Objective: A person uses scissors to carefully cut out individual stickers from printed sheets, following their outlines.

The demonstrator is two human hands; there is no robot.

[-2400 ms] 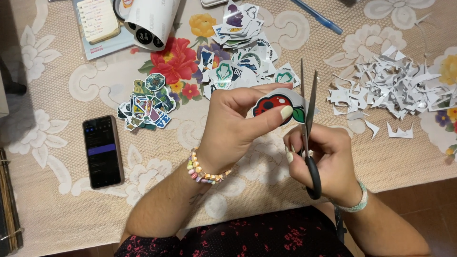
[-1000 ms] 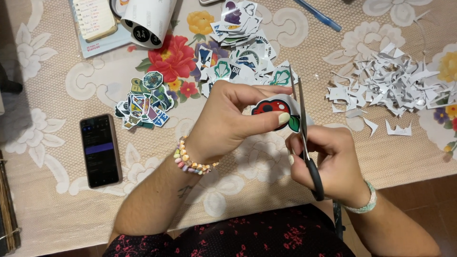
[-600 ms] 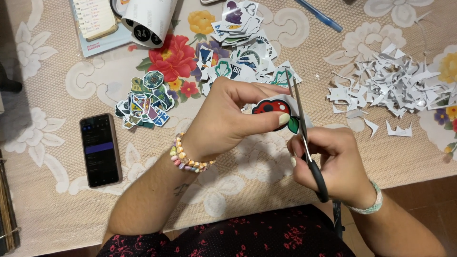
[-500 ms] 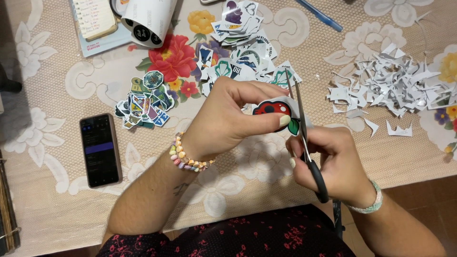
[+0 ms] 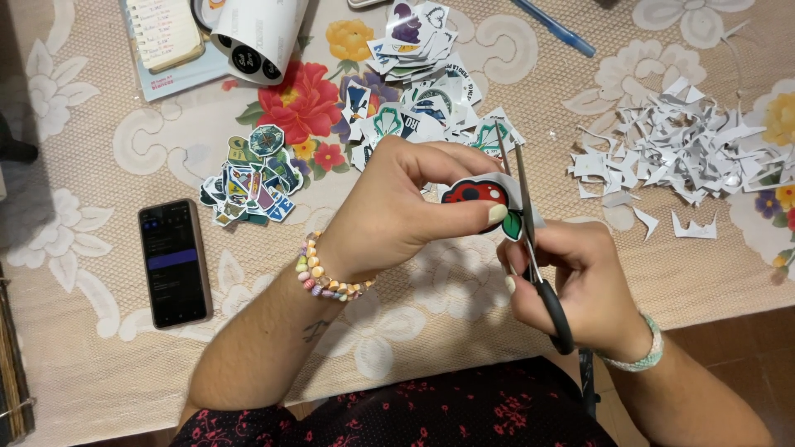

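Floral-clothed table: phone, sticker piles, paper scraps.

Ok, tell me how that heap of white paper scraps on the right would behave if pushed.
The white paper scraps look thin and jagged, so they would probably feel very light and floppy. They lie loosely heaped on the lace tablecloth, so a push would likely scatter them rather than move them together, some perhaps snagging.

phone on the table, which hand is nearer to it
Left. The left hand holds a ladybug sticker right of the phone. The right hand, holding scissors, is farther right still.
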